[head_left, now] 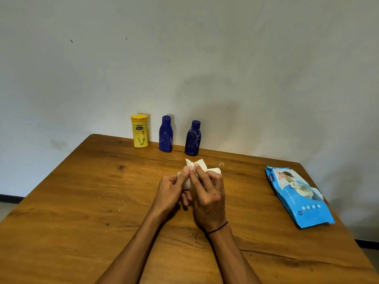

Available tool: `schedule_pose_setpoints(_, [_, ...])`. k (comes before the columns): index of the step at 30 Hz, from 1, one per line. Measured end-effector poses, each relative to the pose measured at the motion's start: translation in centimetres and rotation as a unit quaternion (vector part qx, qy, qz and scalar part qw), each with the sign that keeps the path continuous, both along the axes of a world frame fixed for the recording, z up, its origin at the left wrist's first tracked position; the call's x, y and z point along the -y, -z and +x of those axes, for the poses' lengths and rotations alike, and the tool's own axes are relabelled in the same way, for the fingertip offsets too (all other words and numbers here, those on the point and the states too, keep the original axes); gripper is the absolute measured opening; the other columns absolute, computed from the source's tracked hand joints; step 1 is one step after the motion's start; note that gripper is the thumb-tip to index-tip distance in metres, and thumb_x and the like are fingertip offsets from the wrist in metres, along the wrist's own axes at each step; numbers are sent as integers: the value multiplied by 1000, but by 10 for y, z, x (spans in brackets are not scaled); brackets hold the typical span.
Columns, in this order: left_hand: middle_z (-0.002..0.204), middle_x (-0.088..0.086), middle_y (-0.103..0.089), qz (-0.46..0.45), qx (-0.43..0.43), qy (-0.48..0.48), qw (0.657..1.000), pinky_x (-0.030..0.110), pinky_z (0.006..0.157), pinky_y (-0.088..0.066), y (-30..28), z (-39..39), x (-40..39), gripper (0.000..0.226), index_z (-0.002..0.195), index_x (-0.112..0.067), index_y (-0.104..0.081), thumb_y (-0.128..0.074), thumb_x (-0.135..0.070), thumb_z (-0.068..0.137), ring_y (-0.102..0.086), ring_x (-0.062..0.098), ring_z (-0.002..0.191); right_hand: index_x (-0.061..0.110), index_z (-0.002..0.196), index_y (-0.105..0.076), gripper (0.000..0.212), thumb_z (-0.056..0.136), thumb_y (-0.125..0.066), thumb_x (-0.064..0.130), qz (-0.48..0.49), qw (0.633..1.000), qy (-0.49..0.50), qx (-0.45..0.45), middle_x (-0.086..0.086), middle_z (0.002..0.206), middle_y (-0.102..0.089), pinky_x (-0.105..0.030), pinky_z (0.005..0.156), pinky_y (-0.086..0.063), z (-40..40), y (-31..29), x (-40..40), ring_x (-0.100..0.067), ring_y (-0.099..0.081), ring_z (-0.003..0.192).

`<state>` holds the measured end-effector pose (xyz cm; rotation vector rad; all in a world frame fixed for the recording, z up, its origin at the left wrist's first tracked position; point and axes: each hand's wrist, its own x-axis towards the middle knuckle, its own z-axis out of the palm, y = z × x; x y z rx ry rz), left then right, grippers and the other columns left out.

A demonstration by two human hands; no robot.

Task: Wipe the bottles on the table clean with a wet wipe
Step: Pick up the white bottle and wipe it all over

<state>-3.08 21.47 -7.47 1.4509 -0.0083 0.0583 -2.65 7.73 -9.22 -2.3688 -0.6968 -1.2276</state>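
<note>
Three bottles stand in a row at the table's far edge against the wall: a yellow bottle (139, 132) on the left, a dark blue bottle (166, 134) in the middle and a second dark blue bottle (193, 138) on the right, both smeared with pale marks. Over the middle of the table, my left hand (174, 187) and my right hand (207, 193) together hold a crumpled white wet wipe (198, 163). Both thumbs press on it and the fingers curl around it. Part of the wipe sticks out above my fingers; the rest is hidden in my hands.
A blue pack of wet wipes (299, 197) lies flat near the right edge of the wooden table (82, 201). Pale crumbs and smears dot the tabletop. A plain wall stands directly behind the bottles.
</note>
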Motion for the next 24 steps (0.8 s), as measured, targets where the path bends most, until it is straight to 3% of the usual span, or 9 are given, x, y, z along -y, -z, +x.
schedule_pose_setpoints(3, [61, 27, -62, -41, -10, -32, 999, 23, 36, -41, -1, -1, 0, 57, 86, 1, -73, -54, -49, 104, -55, 26, 40, 7, 137, -65, 45, 98, -70, 27, -28, 999, -19, 20, -11, 144, -62, -44, 107, -46, 2, -5, 2, -29, -47, 137])
schedule_pose_setpoints(6, [61, 21, -61, -52, -52, -56, 996, 21, 34, -37, -3, -2, -5, 61, 90, -2, -72, -46, -56, 105, -52, 20, 40, 8, 134, -67, 42, 95, -75, 21, -30, 997, -73, 3, -11, 143, -63, -41, 115, -41, 3, -6, 1, -26, -48, 143])
schedule_pose_setpoints(12, [55, 11, -56, -80, -97, -79, 989, 20, 34, -34, -6, 0, -10, 66, 98, -5, -75, -39, -60, 107, -48, 15, 40, 10, 126, -72, 40, 89, -82, 24, -56, 995, -76, -9, -11, 128, -71, -39, 103, -46, -2, -5, -4, -26, -58, 127])
schedule_pose_setpoints(17, [52, 9, -52, -115, -123, -96, 981, 18, 31, -29, -9, 1, -14, 65, 110, -3, -70, -35, -57, 109, -43, 10, 35, 8, 128, -71, 42, 88, -82, 14, -78, 995, -60, 21, -11, 109, -70, -37, 85, -51, -2, 0, -1, -24, -58, 107])
schedule_pose_setpoints(24, [53, 2, -53, -57, -116, -45, 991, 19, 35, -28, -13, -3, -8, 58, 119, -11, -68, -35, -58, 108, -40, 7, 37, -1, 125, -70, 37, 88, -74, 3, 59, 998, -2, -5, -16, 103, -67, -31, 79, -54, 4, 7, 3, -25, -57, 100])
